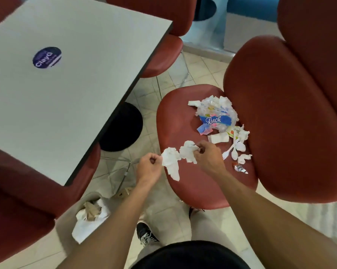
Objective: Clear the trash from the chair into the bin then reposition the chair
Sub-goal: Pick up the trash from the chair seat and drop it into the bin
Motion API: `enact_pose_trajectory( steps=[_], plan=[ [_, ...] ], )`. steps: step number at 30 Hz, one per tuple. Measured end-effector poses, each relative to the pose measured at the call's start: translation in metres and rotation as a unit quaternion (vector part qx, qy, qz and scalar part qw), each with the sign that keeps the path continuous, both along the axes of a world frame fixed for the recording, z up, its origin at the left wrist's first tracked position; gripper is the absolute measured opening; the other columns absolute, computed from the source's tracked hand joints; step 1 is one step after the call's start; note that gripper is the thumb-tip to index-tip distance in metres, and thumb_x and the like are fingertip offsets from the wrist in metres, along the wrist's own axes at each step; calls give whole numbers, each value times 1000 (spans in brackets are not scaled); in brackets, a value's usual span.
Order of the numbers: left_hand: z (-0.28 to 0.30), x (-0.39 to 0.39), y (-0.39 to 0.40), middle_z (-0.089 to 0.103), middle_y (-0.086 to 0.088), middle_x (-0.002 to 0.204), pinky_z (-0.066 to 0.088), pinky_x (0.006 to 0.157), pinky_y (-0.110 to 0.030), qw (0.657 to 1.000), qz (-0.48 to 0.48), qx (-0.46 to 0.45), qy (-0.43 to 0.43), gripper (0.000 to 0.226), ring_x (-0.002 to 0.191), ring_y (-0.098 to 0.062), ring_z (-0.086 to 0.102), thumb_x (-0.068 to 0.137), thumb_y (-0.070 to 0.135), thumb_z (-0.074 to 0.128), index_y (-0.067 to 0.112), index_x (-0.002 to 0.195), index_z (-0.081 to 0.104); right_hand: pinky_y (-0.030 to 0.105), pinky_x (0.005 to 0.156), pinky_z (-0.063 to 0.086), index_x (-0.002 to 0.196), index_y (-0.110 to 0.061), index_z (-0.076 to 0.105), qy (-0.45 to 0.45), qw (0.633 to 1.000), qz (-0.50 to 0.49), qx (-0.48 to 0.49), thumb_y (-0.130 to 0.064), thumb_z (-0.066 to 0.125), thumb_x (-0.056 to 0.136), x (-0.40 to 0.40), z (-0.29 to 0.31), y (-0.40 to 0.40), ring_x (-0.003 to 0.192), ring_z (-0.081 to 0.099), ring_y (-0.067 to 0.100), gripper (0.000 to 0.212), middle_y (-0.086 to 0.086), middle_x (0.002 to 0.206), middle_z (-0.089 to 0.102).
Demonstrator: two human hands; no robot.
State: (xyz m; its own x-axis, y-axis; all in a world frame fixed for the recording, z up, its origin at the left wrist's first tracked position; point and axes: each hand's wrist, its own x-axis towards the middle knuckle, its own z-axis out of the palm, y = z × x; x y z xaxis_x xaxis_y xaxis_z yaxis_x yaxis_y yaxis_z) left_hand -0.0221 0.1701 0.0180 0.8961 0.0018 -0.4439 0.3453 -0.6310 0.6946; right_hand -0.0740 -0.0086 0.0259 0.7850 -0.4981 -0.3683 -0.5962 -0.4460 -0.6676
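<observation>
Head view | left hand pinches crumpled white paper napkin, right hand grips second white napkin wad, both over red padded chair seat | lined bin lies lower-left, left hand nearer | remaining wrappers beyond right hand.

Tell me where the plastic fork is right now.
In the head view, the plastic fork lies on the red chair seat, right of the right hand, beside the white plastic spoons.
</observation>
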Motion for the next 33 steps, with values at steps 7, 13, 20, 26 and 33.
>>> enact_pose_trajectory(
  steps=[7,13,20,26,33],
  plan=[
    [17,-27,98,61,5,73,45,64,-25,999,33,1,-16,19,70,-11,56,90,19,58,18,71,58,34,74,51,93,-13,69,-17,998,66,-10,-12,55,84,7,23,101,80,63,24,17,5,85,71],
    [17,-53,183,60,8,75,41,65,-27,994,107,0,-11,20,71,-10,55,90,23,58,23,71,55,32,68,53,96,-17,68,7,993,122,3,-19,54,85,10,21,179,77,65,25,19,3,83,70],
    [12,-85,267,58,5,62,42,55,-19,979,201,8,-28,24,58,-11,53,90,19,55,17,66,55,29,56,45,92,-12,67,24,980,195,16,-15,53,87,5,12,261,73,61,23,15,2,77,65],
    [-10,-103,323,61,3,73,44,69,-29,963,264,50,-5,19,77,-22,58,89,25,54,22,70,55,36,68,53,85,-19,64,51,965,255,3,-16,52,82,-4,0,315,76,62,25,13,0,75,65],
    [-41,-109,348,68,-7,91,42,74,-28,959,274,56,38,18,93,-28,61,90,23,53,12,85,66,30,71,50,100,-19,66,134,947,291,20,-10,55,81,-17,-19,346,85,63,26,24,4,88,67]
  ],
)
